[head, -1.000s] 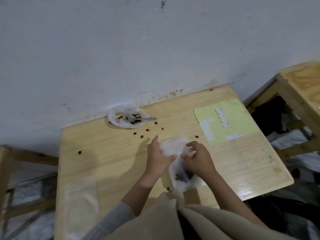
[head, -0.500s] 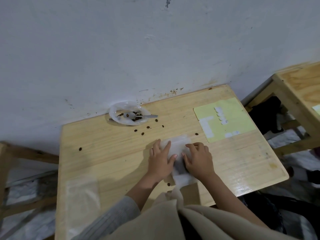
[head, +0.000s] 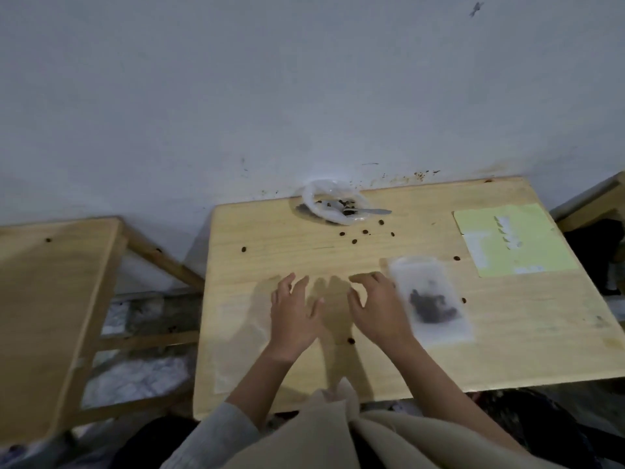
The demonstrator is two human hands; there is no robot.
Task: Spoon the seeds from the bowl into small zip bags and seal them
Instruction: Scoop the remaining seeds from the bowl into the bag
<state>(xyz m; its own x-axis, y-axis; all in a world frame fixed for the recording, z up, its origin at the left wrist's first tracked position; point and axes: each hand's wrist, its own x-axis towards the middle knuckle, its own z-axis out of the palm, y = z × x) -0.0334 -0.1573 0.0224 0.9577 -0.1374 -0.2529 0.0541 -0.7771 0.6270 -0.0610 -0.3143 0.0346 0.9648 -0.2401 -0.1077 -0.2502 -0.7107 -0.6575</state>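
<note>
A small clear zip bag (head: 431, 299) with dark seeds inside lies flat on the wooden table (head: 507, 340), just right of my right hand (head: 375, 309). That hand hovers with spread, relaxed fingers and holds nothing; its edge is next to the bag. My left hand (head: 294, 313) is spread open over the table, empty. At the back by the wall sits the clear plastic bowl (head: 329, 204) with a few seeds and a spoon (head: 368, 211) resting in it. An empty clear bag (head: 236, 346) lies flat left of my left hand.
Loose seeds (head: 355, 240) are scattered in front of the bowl and near the filled bag. A yellow sheet with white labels (head: 514, 242) lies at the right rear. A second wooden table (head: 44, 299) stands to the left, another at the far right edge.
Both hands have let go of the filled bag, which now lies to the right of them. The hands moved left, fingers spread. My head turned left, bringing the left table into view.
</note>
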